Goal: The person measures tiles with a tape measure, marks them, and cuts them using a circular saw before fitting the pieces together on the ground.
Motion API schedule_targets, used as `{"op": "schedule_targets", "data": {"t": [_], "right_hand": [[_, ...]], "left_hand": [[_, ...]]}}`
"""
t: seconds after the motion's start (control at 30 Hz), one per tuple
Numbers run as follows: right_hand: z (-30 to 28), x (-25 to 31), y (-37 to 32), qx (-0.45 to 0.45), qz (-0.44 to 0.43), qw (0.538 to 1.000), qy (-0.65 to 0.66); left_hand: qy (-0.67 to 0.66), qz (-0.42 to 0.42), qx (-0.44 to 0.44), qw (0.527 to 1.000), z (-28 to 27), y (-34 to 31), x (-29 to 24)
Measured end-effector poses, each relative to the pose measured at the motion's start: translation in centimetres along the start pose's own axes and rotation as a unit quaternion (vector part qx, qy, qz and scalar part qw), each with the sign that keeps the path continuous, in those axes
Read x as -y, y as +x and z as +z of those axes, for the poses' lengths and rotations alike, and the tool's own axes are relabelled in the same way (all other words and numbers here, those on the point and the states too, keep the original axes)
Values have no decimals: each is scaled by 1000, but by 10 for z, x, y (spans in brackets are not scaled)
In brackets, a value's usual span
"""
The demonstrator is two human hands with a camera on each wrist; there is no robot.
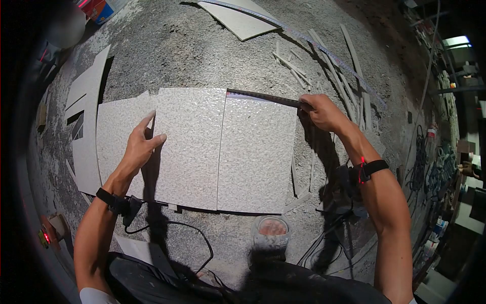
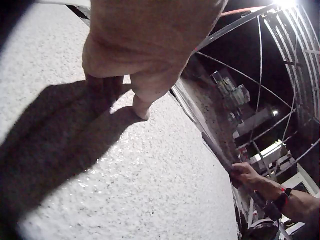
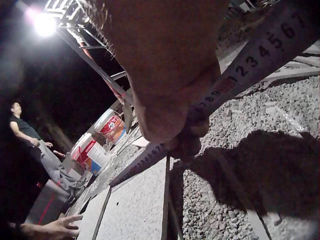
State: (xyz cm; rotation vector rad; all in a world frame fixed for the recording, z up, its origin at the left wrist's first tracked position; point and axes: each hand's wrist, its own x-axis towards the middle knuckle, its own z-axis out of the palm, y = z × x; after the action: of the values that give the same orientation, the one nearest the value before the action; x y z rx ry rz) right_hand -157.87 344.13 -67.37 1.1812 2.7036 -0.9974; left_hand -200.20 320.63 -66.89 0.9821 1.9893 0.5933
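Observation:
Two pale speckled tiles lie side by side on the floor in the head view, the left tile [image 1: 190, 147] overlapping a further tile and the right tile [image 1: 258, 157] against its other side. My left hand [image 1: 139, 142] is at the left tile's outer edge, fingers extended and thumb touching its surface. At the far right corner, my right hand [image 1: 324, 112] pinches a tape measure [image 1: 263, 96], whose blade runs along the tiles' far edge. Large printed numbers show on the tape blade [image 3: 260, 55] in the right wrist view, passing under my right hand [image 3: 170, 120].
Thin offcut strips [image 1: 334, 71] lie on the rough floor at far right. Cut tile pieces [image 1: 86, 111] lie at left, another tile [image 1: 240, 20] at the back. Near my knees stands a small tub [image 1: 272, 228] among cables. A person [image 3: 35, 145] stands beyond some buckets [image 3: 90, 152].

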Motion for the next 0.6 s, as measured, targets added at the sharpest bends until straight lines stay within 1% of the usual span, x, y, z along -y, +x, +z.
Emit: {"op": "schedule_targets", "data": {"t": [0.13, 0.27, 0.33, 0.47, 0.57, 0.6], "right_hand": [[0, 1, -1, -2, -5, 1000, -9], [-3, 6, -1, 9, 22, 1000, 0], [-3, 7, -1, 14, 31, 999, -4], [-2, 4, -1, 10, 15, 1000, 12], [1, -1, -2, 6, 0, 1000, 21], [2, -2, -2, 0, -8, 1000, 24]], "left_hand": [[-4, 2, 0, 1000, 0, 0, -1], [-7, 0, -1, 1000, 0, -1, 0], [8, 19, -3, 1000, 0, 3, 8], [20, 24, -1, 1000, -1, 5, 12], [17, 23, -4, 1000, -1, 0, -2], [8, -9, 13, 1000, -3, -3, -12]]}}
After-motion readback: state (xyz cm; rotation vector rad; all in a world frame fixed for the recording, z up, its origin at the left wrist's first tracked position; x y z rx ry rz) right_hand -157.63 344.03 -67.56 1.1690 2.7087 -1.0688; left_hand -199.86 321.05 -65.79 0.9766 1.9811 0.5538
